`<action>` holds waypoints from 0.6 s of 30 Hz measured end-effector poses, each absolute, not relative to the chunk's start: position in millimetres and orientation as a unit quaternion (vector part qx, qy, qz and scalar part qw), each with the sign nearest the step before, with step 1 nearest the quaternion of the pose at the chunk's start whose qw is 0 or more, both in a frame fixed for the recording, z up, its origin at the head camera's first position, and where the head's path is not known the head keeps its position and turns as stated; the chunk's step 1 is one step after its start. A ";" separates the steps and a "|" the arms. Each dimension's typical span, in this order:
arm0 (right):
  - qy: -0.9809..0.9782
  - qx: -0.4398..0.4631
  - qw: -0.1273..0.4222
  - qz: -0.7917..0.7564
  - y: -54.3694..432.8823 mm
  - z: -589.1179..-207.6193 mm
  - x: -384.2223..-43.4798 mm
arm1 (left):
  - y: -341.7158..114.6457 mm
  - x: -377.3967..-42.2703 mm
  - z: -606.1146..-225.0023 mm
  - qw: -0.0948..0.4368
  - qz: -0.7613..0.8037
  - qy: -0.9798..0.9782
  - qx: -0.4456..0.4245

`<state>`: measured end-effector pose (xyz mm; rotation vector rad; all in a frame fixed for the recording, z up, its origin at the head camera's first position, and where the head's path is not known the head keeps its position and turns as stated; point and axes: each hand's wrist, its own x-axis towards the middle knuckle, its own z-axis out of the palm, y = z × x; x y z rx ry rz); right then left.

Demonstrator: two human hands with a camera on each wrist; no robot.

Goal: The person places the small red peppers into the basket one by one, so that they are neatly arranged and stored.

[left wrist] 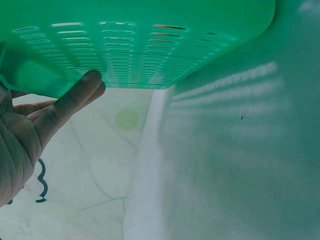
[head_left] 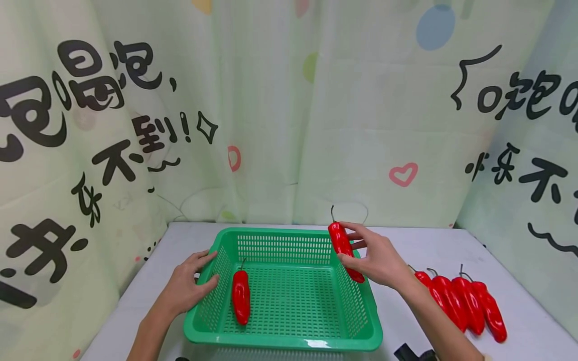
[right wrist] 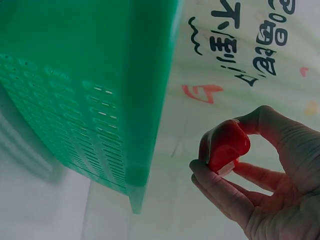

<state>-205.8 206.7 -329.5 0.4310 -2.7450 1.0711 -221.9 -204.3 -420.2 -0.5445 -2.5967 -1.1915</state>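
Note:
My left hand (head_left: pixel 186 282) holds the left rim of a green slotted plastic basket (head_left: pixel 289 343). In the left wrist view, a finger of that hand (left wrist: pixel 65 112) lies along the basket's outer wall (left wrist: pixel 125 60). One red chili pepper (head_left: pixel 241 297) lies inside the basket at the left, its stem pointing away. Over the basket's right rim, my right hand (head_left: pixel 377 253) pinches another red chili pepper (head_left: pixel 340 240) between thumb and fingers, tilted with the stem up. The right wrist view shows this held pepper (right wrist: pixel 225 145) end-on, beside the basket wall (right wrist: pixel 135 100).
Several red chili peppers (head_left: pixel 467 301) lie side by side on the white table (head_left: pixel 424 240), right of the basket. A dark object (head_left: pixel 408 352) shows at the bottom edge near my right forearm. A printed curtain (head_left: pixel 271 100) hangs behind and on both sides.

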 end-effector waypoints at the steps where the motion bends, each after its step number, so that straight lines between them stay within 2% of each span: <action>1: -0.918 0.147 0.082 0.358 205.8 -329.2 -206.1 | -204.0 -222.1 -420.0 0.118 -0.406 -0.887 -0.186; 18: -0.914 0.169 0.072 0.363 188.6 -326.3 -213.4 | -205.0 -221.0 -418.2 0.115 -0.402 -0.889 -0.185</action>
